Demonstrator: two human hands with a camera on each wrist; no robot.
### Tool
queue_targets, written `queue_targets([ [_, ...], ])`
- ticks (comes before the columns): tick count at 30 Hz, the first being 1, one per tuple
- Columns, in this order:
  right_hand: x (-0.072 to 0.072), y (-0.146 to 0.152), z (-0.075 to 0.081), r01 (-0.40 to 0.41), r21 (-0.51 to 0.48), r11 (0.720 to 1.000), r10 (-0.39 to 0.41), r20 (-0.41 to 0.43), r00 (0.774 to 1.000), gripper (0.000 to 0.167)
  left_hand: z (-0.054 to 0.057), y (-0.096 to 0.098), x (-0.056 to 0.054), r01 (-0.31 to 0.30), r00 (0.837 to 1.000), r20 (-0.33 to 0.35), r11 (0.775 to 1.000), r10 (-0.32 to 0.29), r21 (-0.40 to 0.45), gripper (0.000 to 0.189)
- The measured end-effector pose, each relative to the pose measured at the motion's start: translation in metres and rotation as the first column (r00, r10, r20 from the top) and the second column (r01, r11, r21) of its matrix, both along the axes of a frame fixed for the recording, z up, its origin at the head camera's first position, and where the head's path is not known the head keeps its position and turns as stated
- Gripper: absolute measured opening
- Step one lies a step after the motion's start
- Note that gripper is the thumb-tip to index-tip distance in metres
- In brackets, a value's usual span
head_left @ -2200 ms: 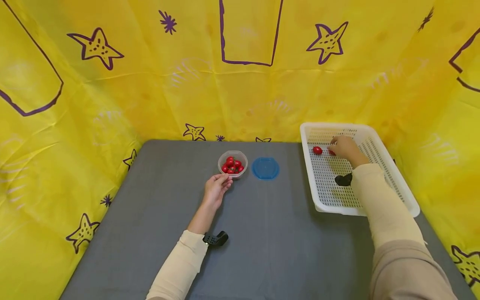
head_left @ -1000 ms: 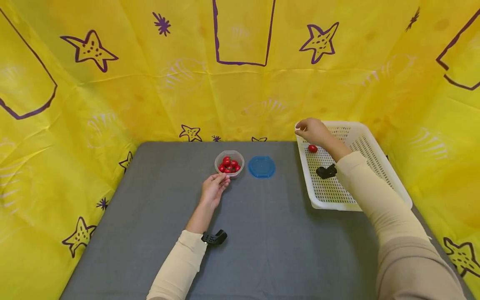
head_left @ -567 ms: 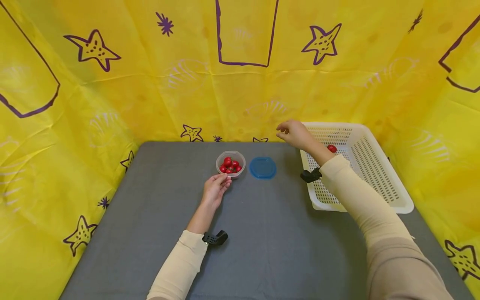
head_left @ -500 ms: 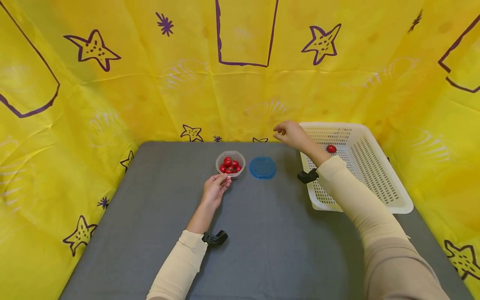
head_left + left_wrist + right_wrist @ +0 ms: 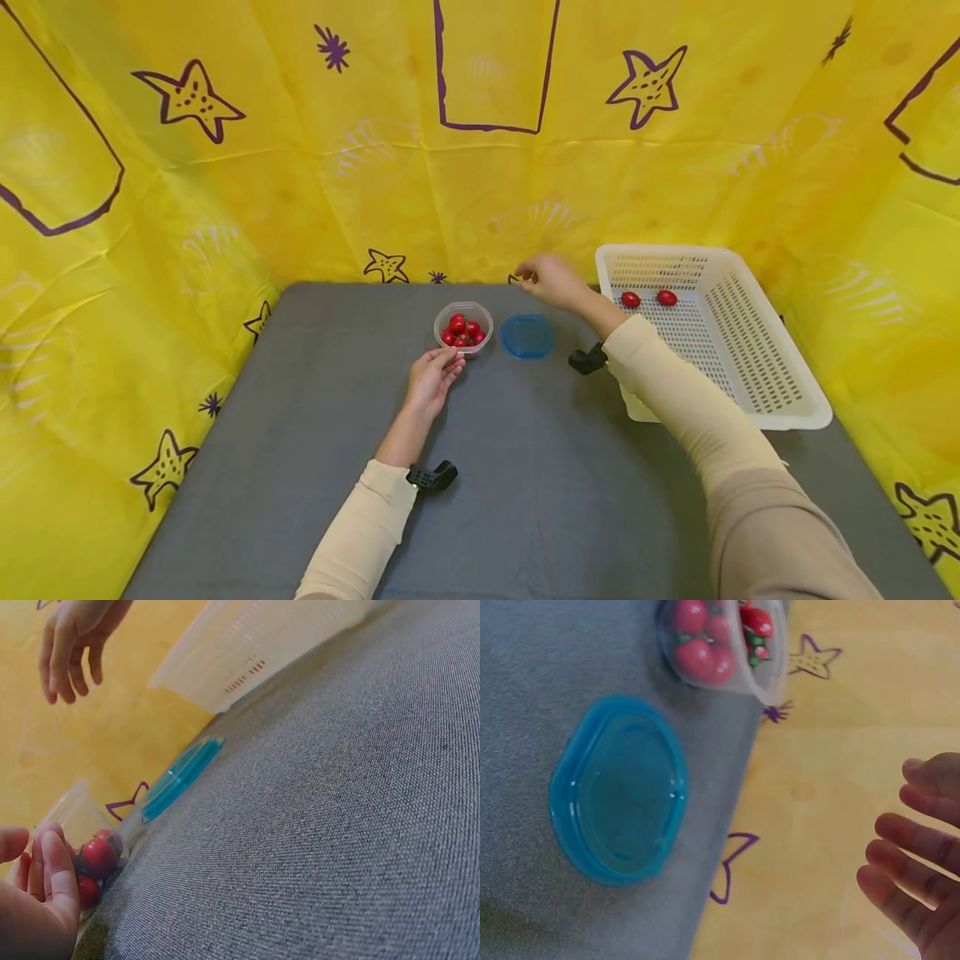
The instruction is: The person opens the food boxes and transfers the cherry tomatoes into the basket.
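At the front rim of a small clear plastic container (image 5: pixel 464 307), my left hand (image 5: pixel 431 379) pinches the edge between thumb and fingers. Several red cherry tomatoes (image 5: pixel 459 326) lie inside, some with green stem ends visible in the right wrist view. My right hand (image 5: pixel 553 281) is in the air above the far side of the blue lid (image 5: pixel 527 336). Its fingers are loosely bent and apart in the right wrist view, with nothing between them. Two cherry tomatoes (image 5: pixel 667 297) sit near the far end of a white perforated basket (image 5: pixel 780 350), right of this hand.
The lid lies flat on the grey table (image 5: pixel 517 500), just right of the container. A yellow cloth (image 5: pixel 480 200) with purple starfish drawings hangs behind the table and along both sides. Black cameras (image 5: pixel 435 476) are strapped to both wrists.
My right hand has left the basket, where it was at a tomato, and moved left through the air toward the container. Two tomatoes now show in the basket. The left hand stays at the rim.
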State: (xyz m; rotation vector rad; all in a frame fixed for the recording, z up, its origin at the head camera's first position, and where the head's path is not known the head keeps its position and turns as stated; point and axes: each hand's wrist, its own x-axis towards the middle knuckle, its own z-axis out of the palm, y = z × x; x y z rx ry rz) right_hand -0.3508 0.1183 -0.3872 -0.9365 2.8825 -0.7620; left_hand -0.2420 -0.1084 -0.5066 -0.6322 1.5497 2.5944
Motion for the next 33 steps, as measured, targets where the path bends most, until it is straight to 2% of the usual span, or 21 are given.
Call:
queue_targets([
  [6,0.002,-0.009,-0.007,-0.024,0.041,0.999,0.023,0.009,1.000,0.028,0.001,0.003,0.001,0.007,1.000,-0.005,1.000,-0.008,-0.004,0.006],
  [13,0.005,-0.025,-0.016,-0.060,0.027,0.998,0.060,0.005,0.998,0.026,0.000,0.004,0.002,0.011,1.000,0.003,1.000,-0.011,-0.005,0.006],
  [20,0.009,-0.046,-0.028,-0.097,0.020,0.995,0.097,0.036,0.995,0.026,-0.001,0.005,0.001,0.012,1.000,0.003,1.000,-0.012,-0.001,0.004],
  [26,0.012,-0.064,-0.039,-0.101,0.044,0.994,0.097,0.079,0.992,0.028,-0.002,0.004,0.002,0.014,1.000,0.002,1.000,-0.014,0.014,0.005],
  [33,0.015,-0.079,-0.049,-0.084,0.068,0.994,0.078,0.076,0.994,0.028,0.000,0.002,0.000,0.010,1.000,-0.003,1.000,-0.010,0.023,0.004],
])
